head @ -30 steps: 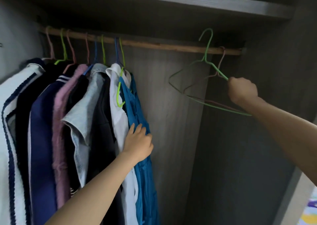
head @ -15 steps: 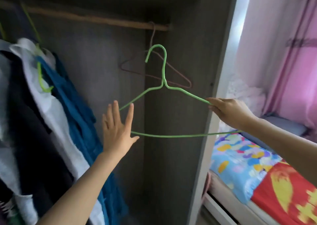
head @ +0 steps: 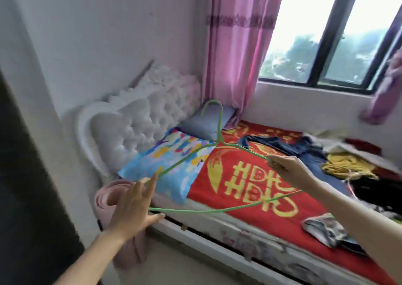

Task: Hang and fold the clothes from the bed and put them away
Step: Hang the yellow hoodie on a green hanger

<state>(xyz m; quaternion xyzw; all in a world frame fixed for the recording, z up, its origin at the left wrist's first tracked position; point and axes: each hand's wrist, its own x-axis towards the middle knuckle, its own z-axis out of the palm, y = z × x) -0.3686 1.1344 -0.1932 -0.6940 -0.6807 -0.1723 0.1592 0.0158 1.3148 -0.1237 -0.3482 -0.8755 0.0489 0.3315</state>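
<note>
**A green hanger (head: 218, 141) held over the bed (head: 217, 247)**

The right hand (head: 289, 167) pinches the hanger's right shoulder, hook pointing up, above the bed's near edge; the left hand (head: 132, 206) is spread, fingers straight, touching the hanger's left corner without curling round it; jeans (head: 304, 150) and a yellow garment (head: 343, 165) lie heaped toward the bed's far right side.

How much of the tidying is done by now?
Barely begun. Done: only a green hanger fetched. In hand: the right hand grips it, the open left hand at its corner. Left: jeans, a yellow garment, black clothes and a patterned cloth lie unfolded on the bed.
</note>
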